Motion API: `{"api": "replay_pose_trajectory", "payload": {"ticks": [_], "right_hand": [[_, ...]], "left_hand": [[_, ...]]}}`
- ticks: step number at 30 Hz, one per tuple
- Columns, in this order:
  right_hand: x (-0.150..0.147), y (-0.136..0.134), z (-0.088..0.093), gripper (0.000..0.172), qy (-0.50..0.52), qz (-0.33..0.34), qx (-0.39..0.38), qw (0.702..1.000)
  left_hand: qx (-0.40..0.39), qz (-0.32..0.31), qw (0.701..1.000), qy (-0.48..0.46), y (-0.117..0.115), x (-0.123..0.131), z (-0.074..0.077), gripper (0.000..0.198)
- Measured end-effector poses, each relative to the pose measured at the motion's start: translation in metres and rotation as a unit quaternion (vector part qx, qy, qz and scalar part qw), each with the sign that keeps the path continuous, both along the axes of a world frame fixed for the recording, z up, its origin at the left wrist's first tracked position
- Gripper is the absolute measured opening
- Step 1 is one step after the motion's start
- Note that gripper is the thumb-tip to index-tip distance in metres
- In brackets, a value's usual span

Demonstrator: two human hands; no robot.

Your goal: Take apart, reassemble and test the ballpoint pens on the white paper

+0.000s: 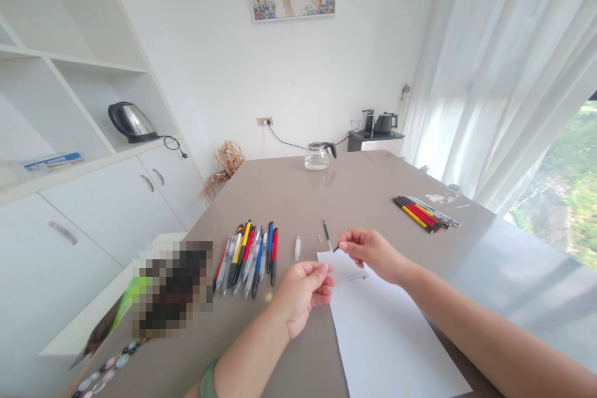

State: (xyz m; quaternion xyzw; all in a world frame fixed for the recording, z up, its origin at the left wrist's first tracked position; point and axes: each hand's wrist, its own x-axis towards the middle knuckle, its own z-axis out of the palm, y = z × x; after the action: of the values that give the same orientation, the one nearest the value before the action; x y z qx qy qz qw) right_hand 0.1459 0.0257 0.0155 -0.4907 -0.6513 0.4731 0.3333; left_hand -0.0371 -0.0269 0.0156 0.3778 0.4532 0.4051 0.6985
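My left hand [304, 295] is curled in a loose fist over the corner of a white sheet of paper [387, 336]; whatever its fingers hold is hidden. My right hand [370, 252] pinches a small dark pen part [336, 249] at the sheet's top edge. Just beyond lie a thin refill [327, 234], a tiny spring-like piece [319, 238] and a clear pen barrel piece [297, 248]. A row of several assembled coloured pens [249, 255] lies to the left of my left hand.
A second bunch of thin red, yellow and black pens [424, 211] lies at the right on the brown table [289, 199]. A glass carafe [318, 155] stands at the far edge. White cabinets with a kettle [130, 121] line the left; a bead string [105, 373] lies near left.
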Motion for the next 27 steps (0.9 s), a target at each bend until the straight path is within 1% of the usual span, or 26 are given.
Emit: {"api": "replay_pose_trajectory", "payload": {"ticks": [3,7,11,16,20,24,27], "right_hand": [[0.019,0.034,0.002,0.02,-0.148,-0.02,0.019,0.989],[0.029,0.075,-0.003,0.015,-0.195,-0.021,0.012,0.981],[0.025,0.096,-0.012,0.013,-0.222,0.002,-0.016,0.975],[0.023,0.104,-0.017,0.015,-0.235,0.009,-0.034,0.971],[0.023,0.106,-0.016,0.016,-0.236,0.009,-0.047,0.971],[0.023,0.1,-0.005,0.019,-0.221,-0.001,-0.039,0.974],[0.019,0.078,0.008,0.022,-0.198,-0.02,-0.002,0.98]], "left_hand": [[0.021,-0.002,1.0,0.02,0.0,-0.001,0.0,0.03],[0.041,-0.008,0.999,0.03,0.0,-0.002,-0.002,0.03],[0.036,-0.023,0.999,0.028,0.0,-0.004,-0.005,0.03],[0.036,-0.034,0.999,0.022,0.001,-0.005,-0.007,0.031],[0.034,-0.029,0.999,0.022,0.001,-0.004,-0.009,0.029],[0.027,-0.008,1.0,0.009,0.0,-0.004,-0.008,0.024],[0.032,0.005,0.999,-0.002,0.0,-0.004,-0.006,0.02]]}}
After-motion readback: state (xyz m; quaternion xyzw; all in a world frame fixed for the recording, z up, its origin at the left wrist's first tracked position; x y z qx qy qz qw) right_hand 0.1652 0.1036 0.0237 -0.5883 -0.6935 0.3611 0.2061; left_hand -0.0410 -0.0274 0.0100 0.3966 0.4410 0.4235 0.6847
